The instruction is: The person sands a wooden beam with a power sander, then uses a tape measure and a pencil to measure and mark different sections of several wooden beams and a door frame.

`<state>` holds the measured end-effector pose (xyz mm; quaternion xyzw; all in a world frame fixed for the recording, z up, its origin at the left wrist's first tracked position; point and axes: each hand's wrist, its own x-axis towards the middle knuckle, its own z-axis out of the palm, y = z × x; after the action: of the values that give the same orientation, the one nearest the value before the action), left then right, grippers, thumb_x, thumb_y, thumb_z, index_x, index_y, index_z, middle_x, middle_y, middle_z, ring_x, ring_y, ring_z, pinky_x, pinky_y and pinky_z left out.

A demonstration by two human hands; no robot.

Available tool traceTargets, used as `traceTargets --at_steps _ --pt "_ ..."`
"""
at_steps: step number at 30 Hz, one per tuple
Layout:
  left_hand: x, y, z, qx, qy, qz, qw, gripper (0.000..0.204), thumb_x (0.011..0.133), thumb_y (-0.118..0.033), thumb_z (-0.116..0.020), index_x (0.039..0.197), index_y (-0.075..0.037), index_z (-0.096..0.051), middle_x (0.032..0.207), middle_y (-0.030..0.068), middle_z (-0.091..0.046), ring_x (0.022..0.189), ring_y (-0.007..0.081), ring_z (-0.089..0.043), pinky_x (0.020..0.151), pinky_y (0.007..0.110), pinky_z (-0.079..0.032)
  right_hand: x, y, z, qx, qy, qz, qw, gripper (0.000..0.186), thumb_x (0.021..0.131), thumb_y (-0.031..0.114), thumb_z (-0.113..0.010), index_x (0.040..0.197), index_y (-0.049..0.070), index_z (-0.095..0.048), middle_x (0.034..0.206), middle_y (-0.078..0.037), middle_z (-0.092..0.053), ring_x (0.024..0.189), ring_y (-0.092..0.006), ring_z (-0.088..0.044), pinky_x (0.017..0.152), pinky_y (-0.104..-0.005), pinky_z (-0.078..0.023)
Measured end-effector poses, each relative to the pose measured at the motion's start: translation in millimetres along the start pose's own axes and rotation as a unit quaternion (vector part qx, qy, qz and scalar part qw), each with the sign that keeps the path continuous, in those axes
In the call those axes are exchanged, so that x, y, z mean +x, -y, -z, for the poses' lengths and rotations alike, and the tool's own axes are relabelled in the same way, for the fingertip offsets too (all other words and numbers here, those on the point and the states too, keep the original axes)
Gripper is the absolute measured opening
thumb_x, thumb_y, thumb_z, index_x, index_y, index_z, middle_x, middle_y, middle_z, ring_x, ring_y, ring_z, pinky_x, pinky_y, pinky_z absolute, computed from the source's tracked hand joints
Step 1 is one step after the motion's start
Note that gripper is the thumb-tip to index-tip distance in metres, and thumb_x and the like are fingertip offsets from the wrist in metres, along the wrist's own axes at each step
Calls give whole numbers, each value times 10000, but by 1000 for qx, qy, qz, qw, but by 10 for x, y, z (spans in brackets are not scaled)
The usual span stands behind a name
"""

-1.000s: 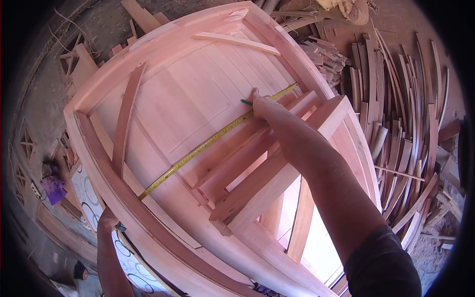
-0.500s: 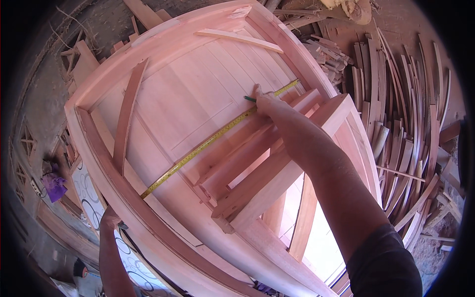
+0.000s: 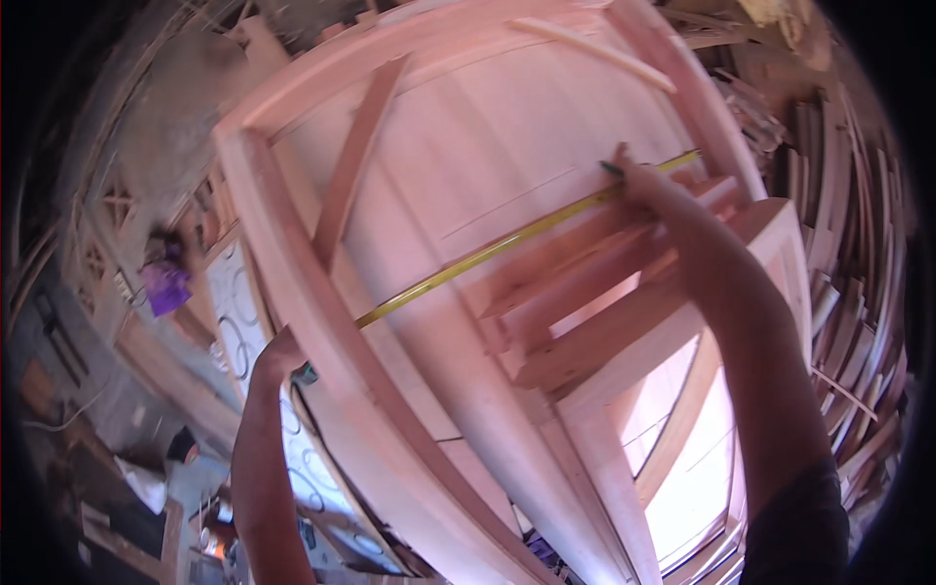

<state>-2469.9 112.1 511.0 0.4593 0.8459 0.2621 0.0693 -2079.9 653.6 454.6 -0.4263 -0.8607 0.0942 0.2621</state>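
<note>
A yellow tape measure blade (image 3: 487, 252) stretches across a large pale wooden frame with a panelled back (image 3: 507, 127). My right hand (image 3: 645, 181) rests over the blade near its far right end, closed around a slim green pencil (image 3: 611, 169) that pokes out to the left. At the outer left side of the frame's long rail (image 3: 322, 292), my left hand (image 3: 281, 355) is closed. A small dark teal piece (image 3: 305, 372), apparently the tape measure's case, shows at its fingers, in line with the blade; most of it is hidden by the hand and rail.
Wooden crosspieces (image 3: 604, 341) stand up beneath my right arm. A diagonal brace (image 3: 361, 161) spans the left corner. Stacked wood strips (image 3: 858, 263) lie to the right. A patterned white panel (image 3: 239, 302) and a purple bag (image 3: 166, 285) are at left.
The view has swung, so the frame and both hands appear farther right. My right hand stays at the blade with the pencil, and my left hand stays by the left rail.
</note>
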Motion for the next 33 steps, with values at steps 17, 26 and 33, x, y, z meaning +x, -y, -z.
traceTargets --at_steps 17,26,33 --pt "-127 -269 -22 -173 18 16 985 457 780 -191 -783 1160 -2 -612 1014 29 -653 882 99 -596 741 270 -498 -285 243 294 -16 27 -27 999 817 866 71 -483 1524 68 1 1300 -288 -520 1199 -395 -535 1002 -440 -428" --pt "-126 -155 -20 -167 -11 4 986 454 773 -179 -787 1153 2 -618 1010 42 -658 887 106 -603 757 283 -503 -226 228 229 4 13 -34 999 877 801 14 -486 1528 96 -2 1233 -318 -550 1158 -410 -559 978 -454 -433" --pt "-124 -107 -14 -184 -32 14 982 457 755 -166 -801 1142 -4 -621 1023 40 -655 896 106 -605 762 281 -503 -234 242 233 -20 7 -43 999 824 824 44 -485 1521 52 -46 1245 -300 -552 1168 -404 -551 983 -440 -434"
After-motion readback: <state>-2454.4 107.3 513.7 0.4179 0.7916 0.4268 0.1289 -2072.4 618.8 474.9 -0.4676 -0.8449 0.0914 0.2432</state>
